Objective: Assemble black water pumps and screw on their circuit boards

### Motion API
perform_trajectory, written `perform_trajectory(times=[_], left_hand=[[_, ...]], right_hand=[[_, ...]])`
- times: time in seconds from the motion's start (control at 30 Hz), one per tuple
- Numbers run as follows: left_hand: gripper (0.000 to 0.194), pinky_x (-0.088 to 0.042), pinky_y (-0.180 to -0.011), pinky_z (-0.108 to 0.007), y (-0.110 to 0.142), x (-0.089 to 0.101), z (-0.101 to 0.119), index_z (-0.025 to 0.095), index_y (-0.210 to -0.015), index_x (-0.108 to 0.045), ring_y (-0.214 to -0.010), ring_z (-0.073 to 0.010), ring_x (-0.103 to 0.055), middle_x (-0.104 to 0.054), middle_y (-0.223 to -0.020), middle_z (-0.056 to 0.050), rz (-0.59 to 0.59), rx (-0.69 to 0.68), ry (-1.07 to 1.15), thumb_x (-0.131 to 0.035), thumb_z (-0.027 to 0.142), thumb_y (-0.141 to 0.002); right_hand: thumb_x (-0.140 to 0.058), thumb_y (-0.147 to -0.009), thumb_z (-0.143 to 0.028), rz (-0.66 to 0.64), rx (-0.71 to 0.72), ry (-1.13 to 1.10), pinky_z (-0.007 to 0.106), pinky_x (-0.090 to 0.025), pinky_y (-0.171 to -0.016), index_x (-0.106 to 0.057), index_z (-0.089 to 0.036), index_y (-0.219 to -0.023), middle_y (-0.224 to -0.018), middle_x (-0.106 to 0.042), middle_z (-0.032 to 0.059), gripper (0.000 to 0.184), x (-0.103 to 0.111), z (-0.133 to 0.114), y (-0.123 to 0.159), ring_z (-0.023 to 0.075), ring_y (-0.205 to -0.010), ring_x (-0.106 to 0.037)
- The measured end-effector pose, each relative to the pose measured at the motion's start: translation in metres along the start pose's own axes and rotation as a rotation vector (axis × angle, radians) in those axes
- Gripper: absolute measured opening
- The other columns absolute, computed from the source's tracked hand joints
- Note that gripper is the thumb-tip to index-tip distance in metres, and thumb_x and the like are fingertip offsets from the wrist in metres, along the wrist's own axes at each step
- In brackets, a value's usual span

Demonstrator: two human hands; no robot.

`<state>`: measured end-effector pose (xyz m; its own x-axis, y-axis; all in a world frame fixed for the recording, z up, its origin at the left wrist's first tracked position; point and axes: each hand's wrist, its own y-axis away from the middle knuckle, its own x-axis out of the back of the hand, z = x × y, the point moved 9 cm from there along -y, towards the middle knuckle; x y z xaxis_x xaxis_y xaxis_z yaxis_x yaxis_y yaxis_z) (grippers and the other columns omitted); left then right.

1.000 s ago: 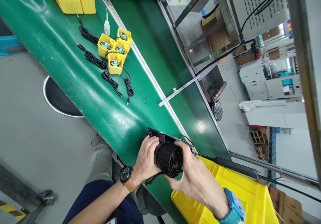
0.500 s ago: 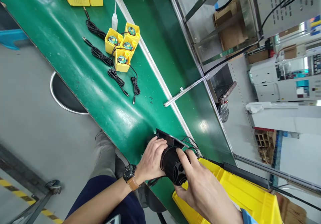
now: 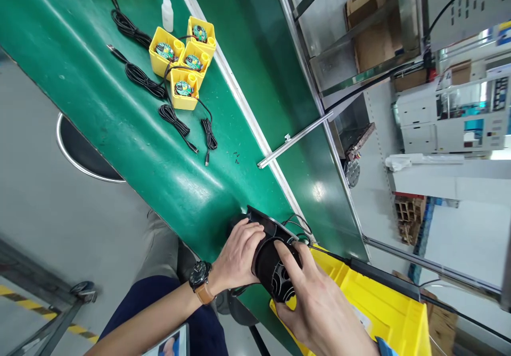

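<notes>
The head camera looks down, tilted, over the left hand and right hand.

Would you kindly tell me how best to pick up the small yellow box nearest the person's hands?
Pinch its outer walls from above: the small yellow box is open-topped, with a round circuit board inside, so the walls keep fingers off the board.

Green tabletop stretches from the left hand toward the small yellow boxes and coiled cables, leaving room to pass; a large yellow crate crowds the right hand.
</notes>
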<state>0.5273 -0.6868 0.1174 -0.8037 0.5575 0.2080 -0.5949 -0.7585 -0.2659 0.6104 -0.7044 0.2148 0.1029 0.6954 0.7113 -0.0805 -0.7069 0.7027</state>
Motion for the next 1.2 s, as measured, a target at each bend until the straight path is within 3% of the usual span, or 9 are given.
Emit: perform_trajectory(times=[0.27, 0.43, 0.5, 0.7, 0.93, 1.07, 1.2], left_hand=[[0.065, -0.049, -0.112, -0.062, -0.003, 0.001, 0.0, 0.012, -0.144, -0.039, -0.124, -0.0343, -0.061, -0.064, -0.123, -0.019, -0.001, 0.014, 0.01, -0.064, 0.037, -0.089], [0.055, -0.049, -0.113, -0.06, -0.002, 0.002, 0.0, 0.011, -0.14, -0.043, -0.126, -0.0324, -0.061, -0.064, -0.123, -0.019, 0.009, 0.011, 0.003, -0.058, 0.026, -0.09], [0.056, -0.049, -0.113, -0.061, -0.001, 0.002, -0.001, 0.011, -0.141, -0.042, -0.126, -0.0326, -0.061, -0.064, -0.123, -0.018, 0.006, 0.012, 0.004, -0.058, 0.027, -0.09], [0.063, -0.048, -0.114, -0.061, -0.002, 0.002, -0.001, 0.01, -0.144, -0.041, -0.127, -0.0335, -0.06, -0.064, -0.124, -0.019, -0.018, 0.007, 0.014, -0.063, 0.034, -0.09], [0.061, -0.047, -0.113, -0.062, 0.0, -0.001, -0.003, 0.012, -0.144, -0.04, -0.126, -0.0341, -0.06, -0.064, -0.124, -0.019, -0.033, 0.0, 0.033, -0.059, 0.038, -0.092], [0.057, -0.045, -0.113, -0.062, 0.005, -0.003, -0.007, 0.013, -0.144, -0.04, -0.125, -0.0335, -0.06, -0.064, -0.124, -0.019, 0.005, 0.0, 0.025, -0.054, 0.039, -0.095], [0.071, -0.049, -0.109, -0.062, 0.007, -0.008, -0.01, 0.016, -0.144, -0.038, -0.121, -0.0357, -0.064, -0.065, -0.124, -0.019, -0.046, -0.045, 0.043, -0.045, 0.068, -0.096]], right_hand=[[-0.061, -0.069, -0.015, 0.085, -0.042, -0.05, 0.039, -0.064, -0.057, -0.039, -0.025, -0.15, -0.129, -0.057, 0.0149, 0.085, 0.0, 0.001, 0.004, 0.0266, -0.078, -0.071], [-0.058, -0.077, -0.017, 0.182, -0.072, -0.089, 0.045, -0.067, -0.081, -0.02, -0.02, -0.163, -0.14, -0.054, 0.0188, 0.094, -0.011, 0.005, 0.012, 0.0348, -0.116, -0.067], [-0.057, -0.079, -0.018, 0.215, -0.045, -0.114, 0.046, -0.066, -0.087, -0.014, -0.016, -0.164, -0.14, -0.055, 0.0199, 0.095, -0.01, 0.005, 0.013, 0.0349, -0.123, -0.064], [-0.06, -0.08, -0.02, 0.147, -0.056, -0.101, 0.041, -0.067, -0.079, -0.029, -0.018, -0.157, -0.138, -0.055, 0.0185, 0.083, -0.009, 0.005, 0.009, 0.0324, -0.111, -0.069], [-0.051, -0.097, -0.036, 0.233, 0.015, 0.085, 0.041, -0.067, -0.073, -0.025, -0.01, -0.158, -0.126, -0.06, 0.0223, 0.071, -0.008, -0.007, 0.006, 0.0335, -0.102, -0.068], [-0.046, -0.1, -0.062, 0.317, 0.031, 0.228, 0.04, -0.064, -0.066, -0.017, -0.003, -0.159, -0.118, -0.061, 0.0265, 0.088, -0.022, -0.012, 0.005, 0.0348, -0.094, -0.065], [-0.039, -0.097, -0.072, 0.43, -0.018, 0.242, 0.038, -0.061, -0.06, -0.011, -0.005, -0.162, -0.121, -0.059, 0.0284, 0.097, -0.044, -0.006, 0.003, 0.0352, -0.094, -0.062]])
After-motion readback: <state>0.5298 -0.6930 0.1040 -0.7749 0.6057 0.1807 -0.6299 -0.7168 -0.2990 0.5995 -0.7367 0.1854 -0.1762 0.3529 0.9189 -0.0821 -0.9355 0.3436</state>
